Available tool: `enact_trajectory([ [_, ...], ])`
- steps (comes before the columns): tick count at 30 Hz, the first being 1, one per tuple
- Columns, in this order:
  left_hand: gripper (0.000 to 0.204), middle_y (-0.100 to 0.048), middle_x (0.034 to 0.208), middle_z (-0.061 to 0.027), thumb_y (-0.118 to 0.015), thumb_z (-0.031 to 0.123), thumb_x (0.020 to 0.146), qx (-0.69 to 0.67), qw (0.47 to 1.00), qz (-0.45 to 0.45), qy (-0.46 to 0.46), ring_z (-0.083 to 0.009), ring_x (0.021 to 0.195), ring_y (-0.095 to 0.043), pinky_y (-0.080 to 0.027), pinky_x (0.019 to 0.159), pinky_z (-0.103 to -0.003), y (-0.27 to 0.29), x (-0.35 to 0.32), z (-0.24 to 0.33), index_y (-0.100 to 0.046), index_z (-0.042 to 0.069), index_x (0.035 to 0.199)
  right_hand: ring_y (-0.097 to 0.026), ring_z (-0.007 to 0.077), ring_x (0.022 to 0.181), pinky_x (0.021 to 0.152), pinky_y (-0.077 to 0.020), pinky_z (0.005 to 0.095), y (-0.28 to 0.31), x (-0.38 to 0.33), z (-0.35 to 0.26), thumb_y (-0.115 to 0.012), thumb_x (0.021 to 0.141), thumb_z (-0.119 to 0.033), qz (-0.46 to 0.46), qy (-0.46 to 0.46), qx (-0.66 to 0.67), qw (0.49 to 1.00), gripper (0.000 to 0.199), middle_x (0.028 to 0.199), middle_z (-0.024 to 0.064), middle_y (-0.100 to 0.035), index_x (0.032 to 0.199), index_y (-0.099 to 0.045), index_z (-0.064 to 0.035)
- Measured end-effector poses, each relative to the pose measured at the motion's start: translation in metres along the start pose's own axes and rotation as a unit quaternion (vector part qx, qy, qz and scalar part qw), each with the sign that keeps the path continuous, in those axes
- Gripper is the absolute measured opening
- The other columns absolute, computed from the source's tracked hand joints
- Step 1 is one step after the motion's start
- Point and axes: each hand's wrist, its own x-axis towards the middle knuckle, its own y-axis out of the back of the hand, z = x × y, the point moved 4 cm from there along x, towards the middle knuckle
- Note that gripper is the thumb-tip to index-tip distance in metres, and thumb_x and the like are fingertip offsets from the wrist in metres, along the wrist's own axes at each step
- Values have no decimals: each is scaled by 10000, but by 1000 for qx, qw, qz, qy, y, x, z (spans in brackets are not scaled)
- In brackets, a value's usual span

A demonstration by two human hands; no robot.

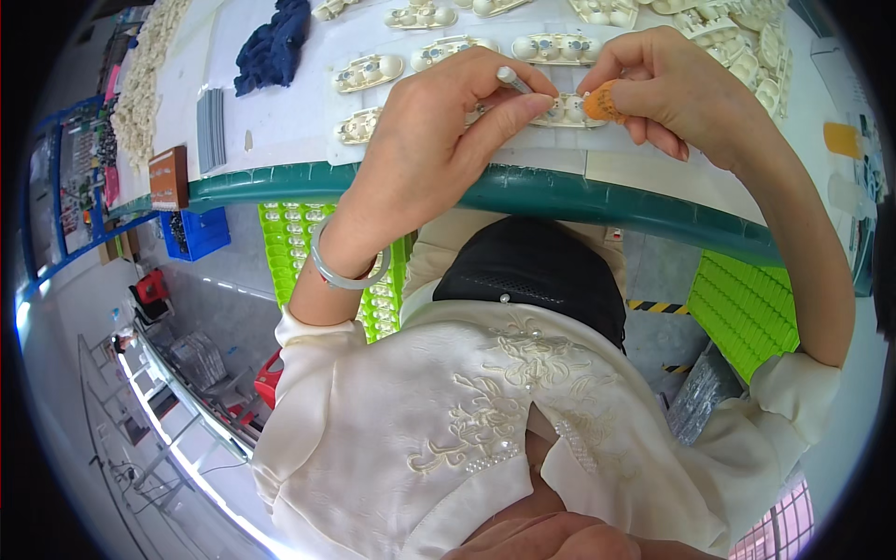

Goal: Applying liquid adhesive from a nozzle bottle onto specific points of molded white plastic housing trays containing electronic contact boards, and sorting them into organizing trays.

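My left hand [457, 121] pinches a thin, light-coloured stick-like tool [511, 78] between thumb and fingers, its rounded end pointing up and away. Close by on the right, my right hand [658, 93] has its thumb and forefinger drawn together around something orange with dark marks [605, 103]. Whether that is a finger cover or a held piece, I cannot tell. Both hands are over a cream plastic part [566, 112] with rounded domes, partly hidden by my fingers. More such cream parts [369, 72] lie in rows just beyond.
A green padded edge [532, 189] borders the white table. At left are a dark blue cloth [273, 47], grey strips [212, 131], a brown block [169, 177] and heaped small cream pieces [145, 93]. Cream parts [733, 42] pile up far right. Lime-green trays [747, 303] stand below.
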Motion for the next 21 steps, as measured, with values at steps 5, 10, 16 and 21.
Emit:
enact_trajectory([
  [5,120,-612,672,-112,-635,113,801,20,994,72,-85,-206,607,-626,-481,564,-270,1,8,4,-624,20,876,-408,36,326,295,-308,167,-1,0,-2,-515,793,-70,40,32,4,999,160,512,23,-499,894,-599,21],
  [10,101,-601,655,-102,-632,77,758,38,992,81,-92,-214,591,-615,-487,565,-289,-3,11,3,-614,29,846,-423,42,333,299,-323,174,-3,-1,-3,-515,792,-65,29,24,6,999,168,517,30,-506,906,-594,30],
  [16,126,-584,688,-94,-642,40,719,53,988,102,-104,-207,604,-607,-483,568,-293,-11,8,6,-587,35,832,-447,54,350,313,-345,188,-5,-4,-15,-540,789,-78,24,41,-4,999,162,533,37,-517,900,-596,26],
  [21,148,-573,737,-97,-656,33,717,66,986,114,-103,-205,632,-604,-479,569,-293,-13,6,7,-580,36,844,-459,52,366,328,-359,196,-10,9,-12,-567,794,-101,-20,40,3,999,155,538,31,-520,877,-609,23],
])
